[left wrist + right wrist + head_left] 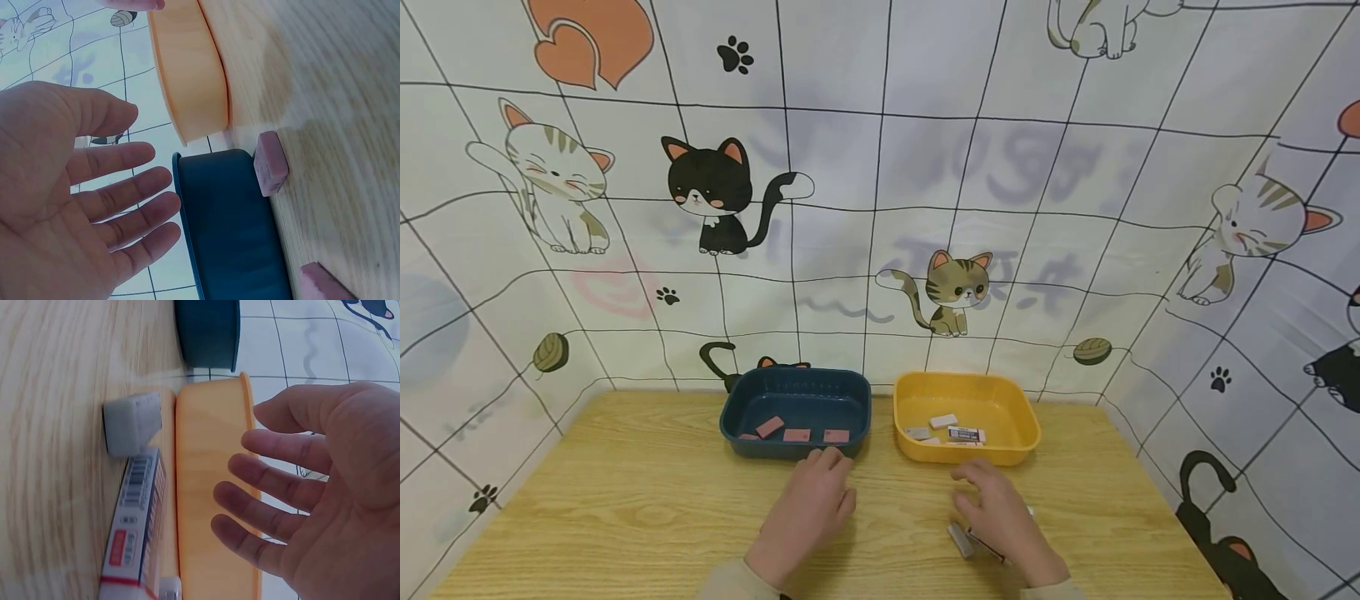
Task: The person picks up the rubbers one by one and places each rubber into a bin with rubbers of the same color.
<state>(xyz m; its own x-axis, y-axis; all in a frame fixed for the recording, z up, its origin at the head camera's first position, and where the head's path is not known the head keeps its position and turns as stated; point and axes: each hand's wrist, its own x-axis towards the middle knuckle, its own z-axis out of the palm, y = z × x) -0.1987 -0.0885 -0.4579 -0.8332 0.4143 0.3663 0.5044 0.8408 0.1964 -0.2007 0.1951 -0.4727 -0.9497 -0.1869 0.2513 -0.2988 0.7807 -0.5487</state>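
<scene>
My left hand [811, 510], fingers spread in the left wrist view, hovers at the front rim of the dark blue bin [793, 450] and holds nothing. Two pink erasers [271, 164] lie on the table near it, hidden behind that hand in the head view. My right hand [1000, 518] is in front of the yellow bin [962, 454], its fingers relaxed and nothing in them. Under and beside it on the table are a whitish eraser [959, 540] and a longer eraser in a printed paper sleeve [132, 525], mostly covered by the hand in the head view.
Several pink erasers [797, 435] lie inside the blue bin. The yellow bin holds several white erasers [943, 422], one with a printed sleeve [966, 434]. Both bins stand side by side at the back of the wooden table [625, 500], against a cat-patterned wall covering [835, 250].
</scene>
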